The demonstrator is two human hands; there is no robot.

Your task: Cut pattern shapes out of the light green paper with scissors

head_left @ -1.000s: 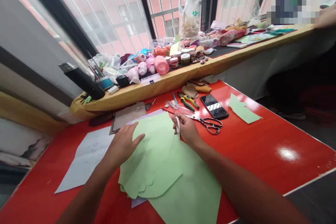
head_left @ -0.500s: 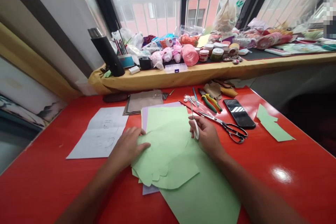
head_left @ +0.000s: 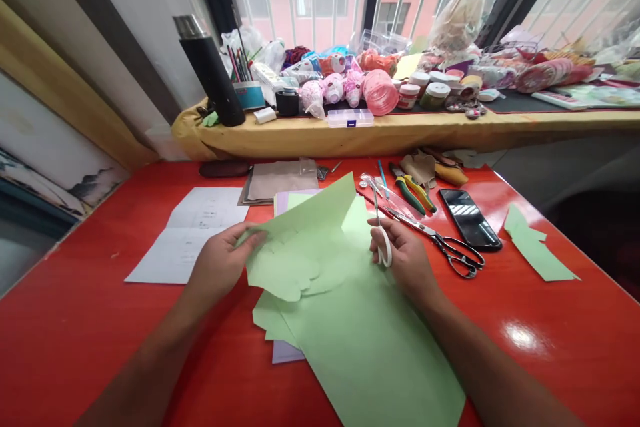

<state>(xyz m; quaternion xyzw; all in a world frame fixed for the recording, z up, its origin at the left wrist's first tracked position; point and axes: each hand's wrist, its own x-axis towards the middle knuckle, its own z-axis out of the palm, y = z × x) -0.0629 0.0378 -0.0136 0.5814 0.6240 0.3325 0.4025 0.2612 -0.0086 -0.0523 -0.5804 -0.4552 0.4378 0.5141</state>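
Note:
Pinched at its left edge, a light green sheet of paper point(head_left: 295, 253) with a wavy cut edge is lifted by my left hand point(head_left: 223, 257). My right hand point(head_left: 403, 253) holds small white-handled scissors point(head_left: 385, 247), blades pointing up and away from me. Beneath the lifted sheet lie more green paper point(head_left: 385, 347) and some purple paper point(head_left: 287, 352). The lifted sheet hides part of this stack. A large pair of metal scissors point(head_left: 453, 255) rests just right of my right hand.
Right of the stack lie a phone point(head_left: 470, 219), pliers point(head_left: 413, 193) and a green paper scrap point(head_left: 537, 243). A white sheet with drawings point(head_left: 193, 233) is on the left. Behind the red table point(head_left: 90, 347), a sill holds a black thermos point(head_left: 213, 77), jars and craft goods.
My left hand went from lying flat on the green paper to pinching its edge and raising it off the stack. My right hand still holds the small scissors. The view shifted slightly.

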